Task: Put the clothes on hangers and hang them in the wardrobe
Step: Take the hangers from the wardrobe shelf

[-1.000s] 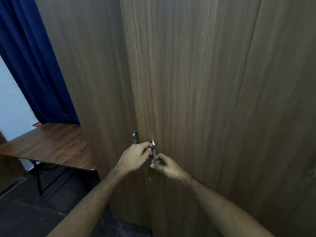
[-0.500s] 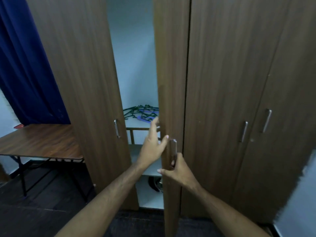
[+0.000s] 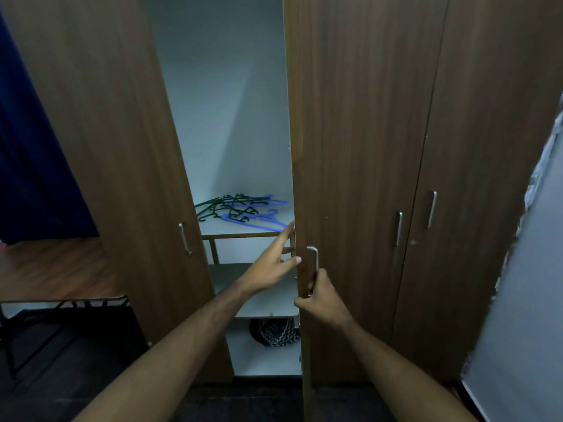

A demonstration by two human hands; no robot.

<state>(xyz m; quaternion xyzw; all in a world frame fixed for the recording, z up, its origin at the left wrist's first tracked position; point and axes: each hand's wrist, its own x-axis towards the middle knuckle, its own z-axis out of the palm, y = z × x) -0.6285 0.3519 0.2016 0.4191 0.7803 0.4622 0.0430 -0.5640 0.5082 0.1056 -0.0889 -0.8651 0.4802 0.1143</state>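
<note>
With the right hand [image 3: 323,295] gripping the door handle [image 3: 314,263] and the left hand [image 3: 271,260] flat-fingered on its edge, swing the door wide to reach the hangers [image 3: 240,210] on the shelf [image 3: 210,228].

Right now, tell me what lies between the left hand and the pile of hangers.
In the head view, only bare white shelf and its wooden front rail lie between the left hand and the hangers; nothing blocks the reach.

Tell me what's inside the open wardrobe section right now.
Green and blue hangers lie piled on a shelf; a dark patterned item sits lower down. No clothes visible; the right door hides the rest.
</note>
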